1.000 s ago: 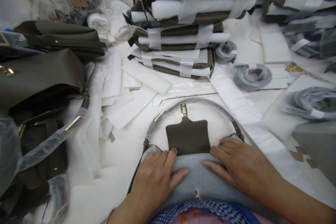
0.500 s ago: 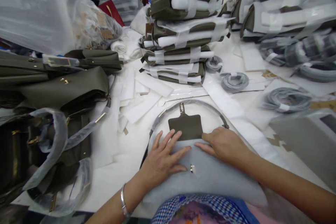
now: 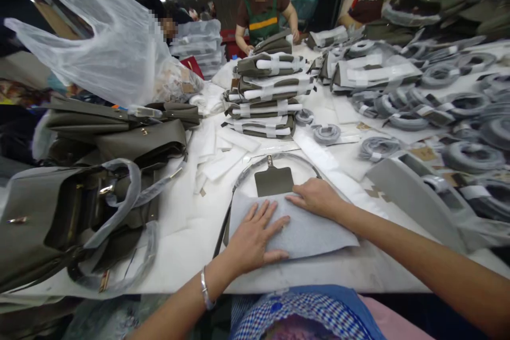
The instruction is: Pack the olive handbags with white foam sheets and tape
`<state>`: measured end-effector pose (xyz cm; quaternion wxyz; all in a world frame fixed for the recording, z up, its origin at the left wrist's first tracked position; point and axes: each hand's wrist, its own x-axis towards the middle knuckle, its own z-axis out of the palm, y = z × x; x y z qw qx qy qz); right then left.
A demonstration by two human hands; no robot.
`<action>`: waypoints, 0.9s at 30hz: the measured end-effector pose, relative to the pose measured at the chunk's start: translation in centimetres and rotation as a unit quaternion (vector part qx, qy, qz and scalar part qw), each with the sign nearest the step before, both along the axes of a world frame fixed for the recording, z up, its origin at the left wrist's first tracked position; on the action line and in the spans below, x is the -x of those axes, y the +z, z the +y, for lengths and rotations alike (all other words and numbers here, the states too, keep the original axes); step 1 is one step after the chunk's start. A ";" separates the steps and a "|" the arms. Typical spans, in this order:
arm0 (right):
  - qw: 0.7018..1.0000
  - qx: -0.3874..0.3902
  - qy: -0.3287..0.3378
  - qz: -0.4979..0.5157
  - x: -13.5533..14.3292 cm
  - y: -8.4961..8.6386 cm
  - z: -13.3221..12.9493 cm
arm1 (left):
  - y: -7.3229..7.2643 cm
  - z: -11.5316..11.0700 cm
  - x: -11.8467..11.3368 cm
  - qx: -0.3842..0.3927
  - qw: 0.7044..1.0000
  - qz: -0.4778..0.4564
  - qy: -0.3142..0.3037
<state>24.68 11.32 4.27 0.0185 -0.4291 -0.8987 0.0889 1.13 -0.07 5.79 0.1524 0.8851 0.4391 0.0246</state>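
Note:
A grey soft sheet [image 3: 314,234] covers the front of an olive handbag on the white table in front of me. Beyond the sheet's upper edge, the bag's small olive flap [image 3: 274,181] lies flat with a metal clasp [image 3: 270,160] at its tip. A plastic-wrapped handle [image 3: 249,169] arches around the flap. My left hand [image 3: 258,234] lies flat on the sheet with its fingers spread. My right hand [image 3: 316,197] is closed at the sheet's upper edge, thumb and forefinger pinched beside the flap's lower right corner.
Olive handbags [image 3: 32,223] with wrapped handles crowd the left side. A stack of padded bags [image 3: 263,109] stands at the back. Coiled wrapped straps [image 3: 378,147] and a grey holder [image 3: 414,196] are at right. A co-worker [image 3: 263,16] stands across the table.
The view has tilted up, showing more of the room and co-workers. My left hand remains flat on the sheet; my right thumb and forefinger have drawn closer together at the sheet's edge.

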 end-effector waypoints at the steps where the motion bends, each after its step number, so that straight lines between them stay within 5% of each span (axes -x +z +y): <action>1: 1.000 0.002 0.005 0.010 0.0 0.1 -0.1 | -0.6 -0.2 0.1 -0.012 1.000 0.002 0.001; 6: 0.997 0.005 0.036 0.067 0.3 1.2 0.2 | -1.9 -0.4 0.3 -0.054 0.998 0.013 -0.001; 11: 0.988 0.015 -0.031 0.153 3.9 2.2 3.9 | -1.6 -0.5 0.3 -0.037 0.999 -0.001 0.002; 17: 0.961 0.119 -0.069 0.241 7.9 3.9 6.8 | -1.7 -0.4 0.4 -0.046 0.999 -0.009 -0.003; 22: 0.933 0.196 0.025 0.301 4.8 5.7 2.3 | -2.0 -0.4 0.5 -0.070 0.997 -0.025 -0.002; 27: 0.915 0.196 0.186 0.300 0.8 3.1 -3.9 | -2.1 -0.5 0.4 -0.089 0.994 -0.067 0.000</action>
